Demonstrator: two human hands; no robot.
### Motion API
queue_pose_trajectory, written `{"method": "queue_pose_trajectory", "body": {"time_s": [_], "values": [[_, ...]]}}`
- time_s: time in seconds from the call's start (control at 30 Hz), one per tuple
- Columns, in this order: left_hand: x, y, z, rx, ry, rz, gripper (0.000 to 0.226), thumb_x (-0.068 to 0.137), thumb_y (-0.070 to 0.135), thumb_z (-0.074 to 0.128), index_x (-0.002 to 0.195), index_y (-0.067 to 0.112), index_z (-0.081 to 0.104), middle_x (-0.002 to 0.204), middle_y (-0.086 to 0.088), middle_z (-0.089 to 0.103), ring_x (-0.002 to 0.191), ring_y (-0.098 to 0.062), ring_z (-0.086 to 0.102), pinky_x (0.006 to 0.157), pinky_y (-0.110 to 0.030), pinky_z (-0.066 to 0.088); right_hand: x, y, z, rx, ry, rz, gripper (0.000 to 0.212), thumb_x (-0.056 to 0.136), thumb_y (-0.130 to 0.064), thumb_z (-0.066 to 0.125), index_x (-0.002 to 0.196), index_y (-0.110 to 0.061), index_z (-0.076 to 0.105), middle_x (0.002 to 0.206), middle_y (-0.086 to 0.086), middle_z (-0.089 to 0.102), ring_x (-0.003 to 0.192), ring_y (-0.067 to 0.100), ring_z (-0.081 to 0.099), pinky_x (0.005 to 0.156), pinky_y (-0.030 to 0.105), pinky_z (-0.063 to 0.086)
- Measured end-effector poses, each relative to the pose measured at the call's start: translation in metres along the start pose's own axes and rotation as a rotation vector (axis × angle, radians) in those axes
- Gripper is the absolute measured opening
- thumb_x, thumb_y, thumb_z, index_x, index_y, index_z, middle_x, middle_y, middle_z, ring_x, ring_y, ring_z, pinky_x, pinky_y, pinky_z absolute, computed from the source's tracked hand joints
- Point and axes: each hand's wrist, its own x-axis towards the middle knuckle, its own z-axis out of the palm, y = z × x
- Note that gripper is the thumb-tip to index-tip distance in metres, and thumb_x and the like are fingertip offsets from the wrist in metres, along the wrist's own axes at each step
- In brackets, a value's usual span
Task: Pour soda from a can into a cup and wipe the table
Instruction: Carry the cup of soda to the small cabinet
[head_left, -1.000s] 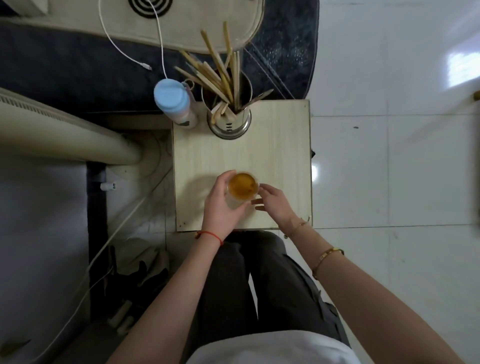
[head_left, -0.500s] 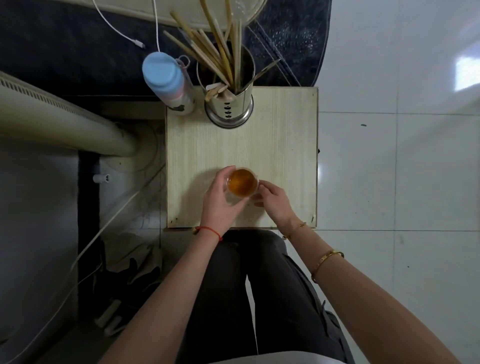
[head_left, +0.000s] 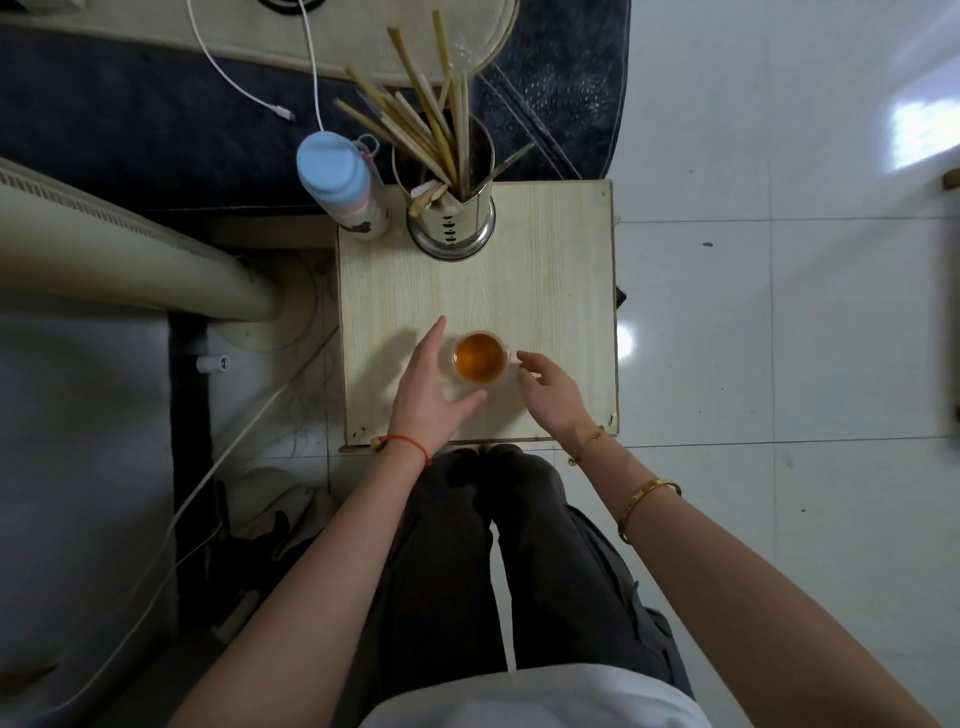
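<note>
A small clear cup (head_left: 478, 357) holding amber soda stands upright near the front middle of the small pale wooden table (head_left: 550, 291). My left hand (head_left: 431, 387) lies just left of the cup with fingers straight, its thumb reaching under the cup's near side. My right hand (head_left: 551, 392) hovers just right of the cup, fingers relaxed and slightly apart from it. Neither hand grips the cup. No can and no cloth are in view.
At the table's back edge stand a steel holder (head_left: 451, 208) full of wooden sticks and a bottle with a pale blue cap (head_left: 340, 184). A white cable (head_left: 244, 83) lies on the dark mat behind. White tiled floor (head_left: 779, 338) spreads to the right; my knees touch the table's front.
Both hands held the cup before; now the fingers have opened and drawn slightly away. The cup stays in place on the table.
</note>
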Motion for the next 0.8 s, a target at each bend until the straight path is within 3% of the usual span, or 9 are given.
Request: {"method": "queue_pose_trajectory", "body": {"time_s": [0.17,0.33,0.43,0.8], "values": [[-0.032,0.031,-0.053,0.155,-0.041,0.071,0.076,0.089,0.037,0.067,0.152,0.02,0.029,0.157,0.001,0.033,0.145,-0.015,0.028,0.119,-0.035,0.026,-0.04,-0.035,-0.028,-0.236,0.05,-0.111,0.045,0.103,-0.019,0.043,0.146,-0.006,0.041,0.15,0.013,0.045,0.141,0.029,0.04,0.119,0.04,0.027],[-0.058,0.074,-0.106,0.277,-0.029,0.164,0.058,0.097,0.029,0.056,0.15,0.016,0.035,0.156,-0.002,0.035,0.146,-0.018,0.027,0.121,-0.037,0.024,-0.087,-0.069,-0.048,-0.459,0.154,-0.308,0.047,0.102,-0.023,0.044,0.146,-0.006,0.043,0.146,0.012,0.05,0.139,0.031,0.041,0.117,0.038,0.026],[-0.069,0.095,-0.127,0.343,-0.025,0.219,0.054,0.098,0.03,0.052,0.148,0.016,0.037,0.155,-0.003,0.036,0.145,-0.019,0.03,0.119,-0.04,0.027,-0.123,-0.083,-0.057,-0.513,0.23,-0.366,0.047,0.101,-0.027,0.045,0.146,-0.01,0.043,0.145,0.009,0.051,0.138,0.032,0.037,0.113,0.044,0.034],[-0.115,0.181,-0.134,0.441,-0.104,0.446,0.049,0.1,0.034,0.047,0.146,0.019,0.041,0.151,-0.002,0.041,0.141,-0.019,0.036,0.117,-0.044,0.031,-0.232,-0.075,-0.116,-0.467,0.429,-0.348,0.048,0.103,-0.034,0.042,0.147,-0.014,0.043,0.146,0.006,0.05,0.14,0.031,0.034,0.114,0.047,0.032]]}}
